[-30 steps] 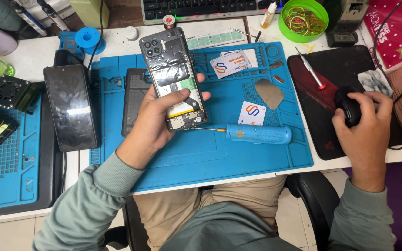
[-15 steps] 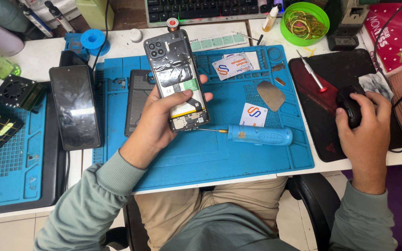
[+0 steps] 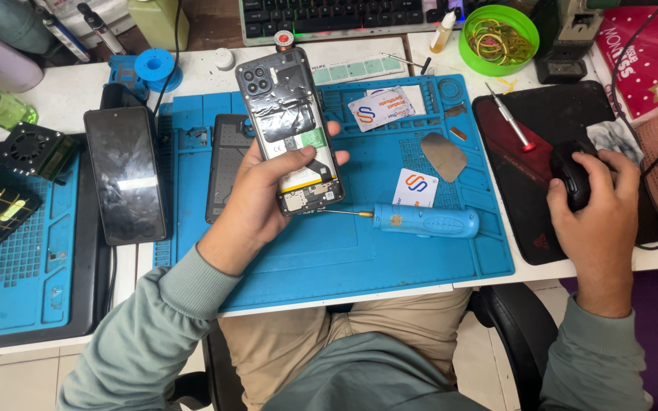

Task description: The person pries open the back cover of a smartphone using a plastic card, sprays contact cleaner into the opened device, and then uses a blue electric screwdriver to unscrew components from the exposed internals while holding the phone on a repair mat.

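My left hand (image 3: 257,202) grips an opened smartphone (image 3: 287,125) with its back cover off, held upright above the blue repair mat (image 3: 359,251); the camera block, battery and small boards show. My right hand (image 3: 599,209) rests on a black computer mouse (image 3: 573,175) on a black mouse pad (image 3: 531,205) at the right. A blue electric screwdriver (image 3: 420,221) lies on the mat between the hands, its tip pointing at the phone's lower end. A dark phone cover (image 3: 222,164) lies flat on the mat behind my left hand.
A second black phone (image 3: 125,173) lies at the mat's left edge. White cards (image 3: 381,108), a metal pry piece (image 3: 443,156), a thin red-tipped tool (image 3: 508,118), a green bowl of rubber bands (image 3: 498,38), a keyboard (image 3: 336,15), bottles and a small fan (image 3: 32,148) surround the mat.
My left hand and the opened phone have stayed nearly in place, shifting slightly. My right hand remains on the mouse.
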Available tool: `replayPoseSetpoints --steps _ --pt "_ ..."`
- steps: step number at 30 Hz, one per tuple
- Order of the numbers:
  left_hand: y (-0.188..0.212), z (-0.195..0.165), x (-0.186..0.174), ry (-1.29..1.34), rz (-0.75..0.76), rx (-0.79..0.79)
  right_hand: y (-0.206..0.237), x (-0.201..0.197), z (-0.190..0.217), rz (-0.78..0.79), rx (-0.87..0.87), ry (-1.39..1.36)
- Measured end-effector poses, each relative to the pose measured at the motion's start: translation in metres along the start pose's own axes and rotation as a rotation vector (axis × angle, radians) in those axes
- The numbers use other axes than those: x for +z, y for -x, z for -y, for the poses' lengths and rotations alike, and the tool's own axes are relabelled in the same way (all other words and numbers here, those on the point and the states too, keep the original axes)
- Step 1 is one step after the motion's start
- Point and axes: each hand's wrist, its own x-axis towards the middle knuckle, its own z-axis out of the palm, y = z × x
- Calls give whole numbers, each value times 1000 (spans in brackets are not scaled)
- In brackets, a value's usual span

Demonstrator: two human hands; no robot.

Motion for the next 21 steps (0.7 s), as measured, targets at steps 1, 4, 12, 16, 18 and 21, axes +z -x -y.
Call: replayPoseSetpoints --steps 1,4,12,16,18,21 --pt "0 0 0 3 0 3 0 0 0 -2 1 -4" --pt "0 -2 0 0 -9 10 0 0 0 -12 -7 -10" --pt "5 -8 14 -76 -31 34 -7 -8 16 -26 -44 -14" --pt "19 -20 31 -155 -86 67 -14 -20 36 -141 -183 -24" --pt "34 -27 41 -138 -126 122 -18 -29 53 -111 -228 -93" --pt "56 -30 56 -32 -134 262 -23 -39 91 117 -277 -282"
